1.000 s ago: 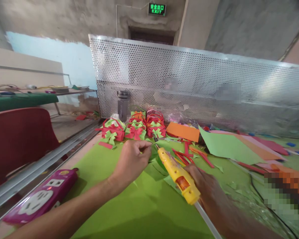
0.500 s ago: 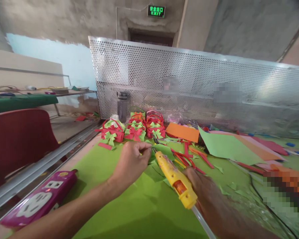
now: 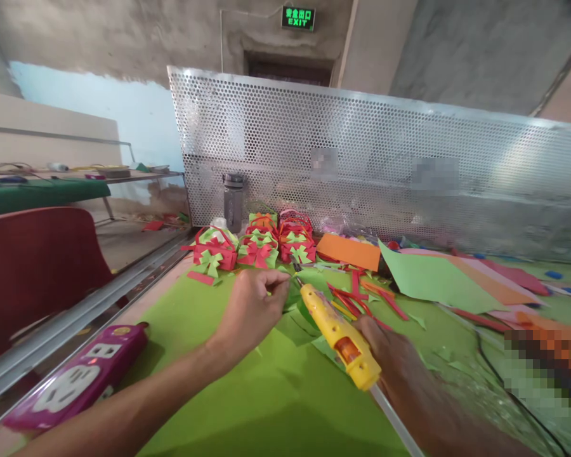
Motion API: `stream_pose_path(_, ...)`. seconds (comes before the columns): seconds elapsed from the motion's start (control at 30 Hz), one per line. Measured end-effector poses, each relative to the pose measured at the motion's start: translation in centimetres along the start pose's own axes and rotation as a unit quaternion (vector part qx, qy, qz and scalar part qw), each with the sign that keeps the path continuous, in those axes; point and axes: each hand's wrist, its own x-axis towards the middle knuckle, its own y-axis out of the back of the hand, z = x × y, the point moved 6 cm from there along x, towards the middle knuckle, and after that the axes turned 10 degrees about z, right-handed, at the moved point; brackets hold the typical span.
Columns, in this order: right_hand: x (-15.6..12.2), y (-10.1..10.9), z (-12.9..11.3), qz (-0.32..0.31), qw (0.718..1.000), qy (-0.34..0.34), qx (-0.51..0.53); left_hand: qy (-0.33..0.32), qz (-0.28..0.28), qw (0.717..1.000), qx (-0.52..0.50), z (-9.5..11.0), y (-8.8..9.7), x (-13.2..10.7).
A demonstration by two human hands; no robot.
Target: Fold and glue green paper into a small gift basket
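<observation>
My left hand [image 3: 254, 308] is closed in a pinch at the edge of a piece of green paper [image 3: 297, 324]; its fingertips hide the exact grip. In my right hand [image 3: 385, 355] is a yellow hot glue gun [image 3: 340, 336], tip pointing up and left, just right of my left fingertips. A clear glue stick [image 3: 394, 422] sticks out of the gun's back end. Beyond my hands stand several small red and green paper baskets [image 3: 257, 254] with handles, some bearing paper bows.
A purple power strip [image 3: 83, 374] lies at the left table edge. Red strips [image 3: 356, 298] and paper scraps lie right of the gun. An orange sheet [image 3: 348, 252] and a light green sheet [image 3: 438, 282] are farther back. A grey bottle [image 3: 233, 203] stands before a perforated metal panel [image 3: 361, 133].
The glue gun has shifted slightly right and up with my right hand, its tip now a little away from my left fingertips. My left hand has hardly moved.
</observation>
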Motion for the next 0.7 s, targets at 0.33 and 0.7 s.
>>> stream_pose_path(0.33,0.19,-0.16,-0.16,-0.041,0.999,-0.002,0.000,-0.008,0.008,1.000,0.019,-0.01,-0.07,0.06)
stream_pose_path(0.7,0.18,-0.41,-0.16,-0.047,0.999,-0.017,-0.011,-0.022,0.006,1.000,0.007,-0.07,-0.12,0.06)
